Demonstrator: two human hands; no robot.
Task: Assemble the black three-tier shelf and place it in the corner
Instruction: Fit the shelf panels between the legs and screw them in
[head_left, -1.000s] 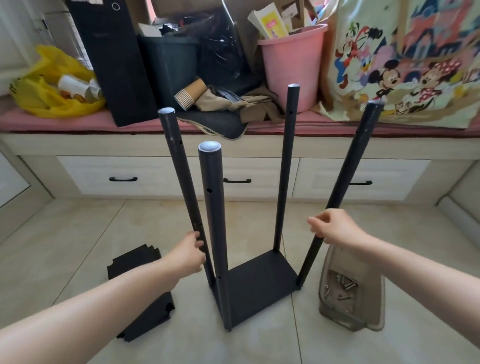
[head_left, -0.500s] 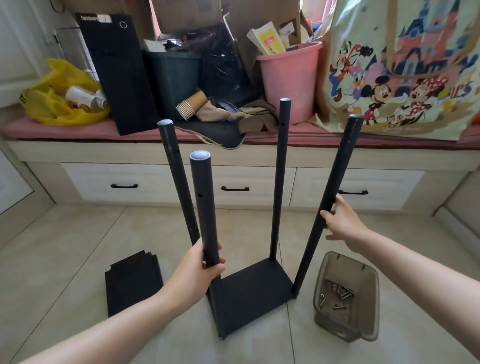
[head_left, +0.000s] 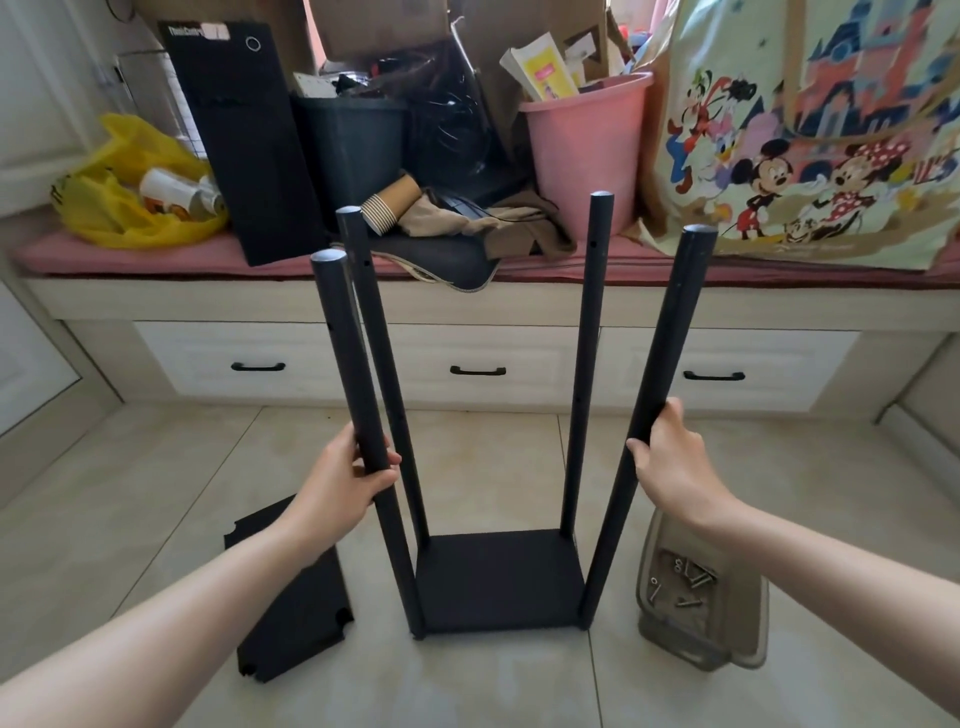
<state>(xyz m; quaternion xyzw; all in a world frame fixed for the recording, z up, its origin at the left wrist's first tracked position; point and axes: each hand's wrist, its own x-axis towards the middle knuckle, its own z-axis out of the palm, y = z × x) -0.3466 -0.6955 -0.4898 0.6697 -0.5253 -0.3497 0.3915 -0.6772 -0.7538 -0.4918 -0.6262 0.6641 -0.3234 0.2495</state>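
The left hand (head_left: 349, 475) is wrapped round the front-left pole (head_left: 345, 353), and the right hand (head_left: 670, 460) grips the front-right pole (head_left: 675, 332). The half-built shelf's base panel (head_left: 498, 577) sits on the floor tiles between the spare panels (head_left: 296, 597) and the screw tray (head_left: 727, 629). It has swung from skewed to square-on since half a second ago. The cluttered bench (head_left: 156, 260) lies beyond.
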